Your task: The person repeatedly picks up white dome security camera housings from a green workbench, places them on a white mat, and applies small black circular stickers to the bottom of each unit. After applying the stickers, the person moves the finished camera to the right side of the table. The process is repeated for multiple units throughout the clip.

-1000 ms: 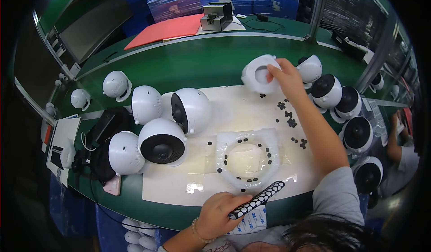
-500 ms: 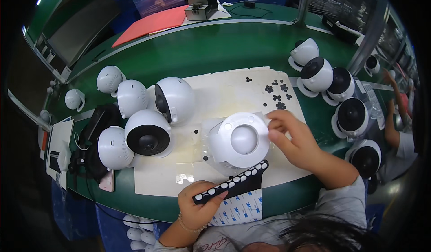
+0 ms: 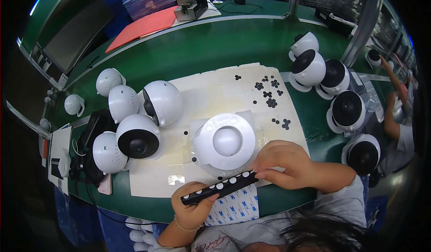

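Note:
My left hand [image 3: 192,205] grips a folded black sheet of round adhesive pads [image 3: 220,188], with white dots showing along its upper fold. At the sheet's right end, the thumb and fingertips of my right hand [image 3: 287,164] are pinched together; whether a pad is between them is hidden. Just beyond the sheet, a white round-bodied camera [image 3: 245,137] lies with its ring-shaped base facing up on clear plastic. Its base is near my right fingers. Below the black sheet hangs a white printed backing paper [image 3: 235,208].
Several white cameras with black fronts stand at left [image 3: 138,137] and right [image 3: 348,111]. Loose black pads [image 3: 271,103] dot the cream board [image 3: 152,182] on the green table [image 3: 211,45]. A metal box [image 3: 191,7] sits behind. Another person's arm [image 3: 393,117] shows at far right.
My right hand has moved from beside the camera's base down to the sheet's right end. The sheet has turned to a flatter angle in my left hand. The whole view has shifted slightly.

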`<action>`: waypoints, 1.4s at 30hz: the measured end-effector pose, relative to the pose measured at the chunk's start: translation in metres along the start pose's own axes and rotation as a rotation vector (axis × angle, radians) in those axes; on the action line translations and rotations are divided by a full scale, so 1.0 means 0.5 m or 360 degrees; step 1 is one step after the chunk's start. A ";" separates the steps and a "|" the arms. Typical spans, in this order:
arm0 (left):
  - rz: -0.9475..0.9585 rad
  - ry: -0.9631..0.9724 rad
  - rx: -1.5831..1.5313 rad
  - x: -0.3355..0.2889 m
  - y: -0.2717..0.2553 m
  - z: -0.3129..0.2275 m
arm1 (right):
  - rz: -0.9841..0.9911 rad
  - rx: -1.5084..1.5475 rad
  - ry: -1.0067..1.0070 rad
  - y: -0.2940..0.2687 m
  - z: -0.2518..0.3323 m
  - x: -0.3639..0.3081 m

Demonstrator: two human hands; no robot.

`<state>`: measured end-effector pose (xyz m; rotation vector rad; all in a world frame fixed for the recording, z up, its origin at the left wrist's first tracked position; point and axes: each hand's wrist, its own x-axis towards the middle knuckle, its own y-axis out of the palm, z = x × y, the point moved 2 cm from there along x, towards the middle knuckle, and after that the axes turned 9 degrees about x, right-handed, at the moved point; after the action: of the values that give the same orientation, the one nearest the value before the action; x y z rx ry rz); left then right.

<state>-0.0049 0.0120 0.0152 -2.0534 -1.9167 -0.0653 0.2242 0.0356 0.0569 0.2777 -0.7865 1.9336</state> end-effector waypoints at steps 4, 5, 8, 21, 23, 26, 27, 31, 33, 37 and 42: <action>-0.0039 0.0028 0.0107 -0.002 0.001 0.002 | 0.0171 -0.0593 -0.0316 -0.004 0.008 -0.005; -0.0016 0.0035 0.0163 -0.003 -0.002 0.004 | 0.0147 -0.0653 -0.0524 -0.006 0.012 -0.008; 0.0020 0.0031 0.0158 -0.004 -0.007 0.005 | 0.0032 -0.0619 -0.0859 -0.006 0.019 -0.010; 0.0089 0.0404 0.0394 0.004 0.001 0.002 | 0.0067 -0.0629 -0.0898 0.028 0.023 -0.007; 0.0106 0.0315 0.0498 0.004 -0.003 -0.005 | 0.0002 -0.0499 -0.0860 0.029 0.023 -0.006; 0.0076 0.0595 0.0431 0.005 0.005 -0.004 | -0.0106 -0.0139 -0.0642 0.046 0.011 0.004; 0.0077 0.0619 0.0433 0.006 0.007 -0.002 | -0.0097 -0.0087 -0.0598 0.056 0.007 0.009; 0.0093 0.0670 0.0456 0.008 0.010 0.006 | 0.0076 -0.0235 -0.0821 0.059 0.012 0.011; 0.0135 0.0563 0.0497 0.007 0.008 0.006 | 0.0114 -0.0268 -0.0928 0.064 0.015 0.006; 0.0099 0.0603 0.0505 0.006 0.004 -0.001 | 0.0163 -0.0008 -0.1015 0.062 0.017 -0.003; 0.0077 0.0740 0.0595 0.033 0.014 -0.012 | -0.0386 -0.0037 -0.0256 0.004 -0.018 0.050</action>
<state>0.0047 0.0260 0.0238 -1.6580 -1.4673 -0.1469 0.2116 0.0588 0.0619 0.4968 -0.8387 1.6877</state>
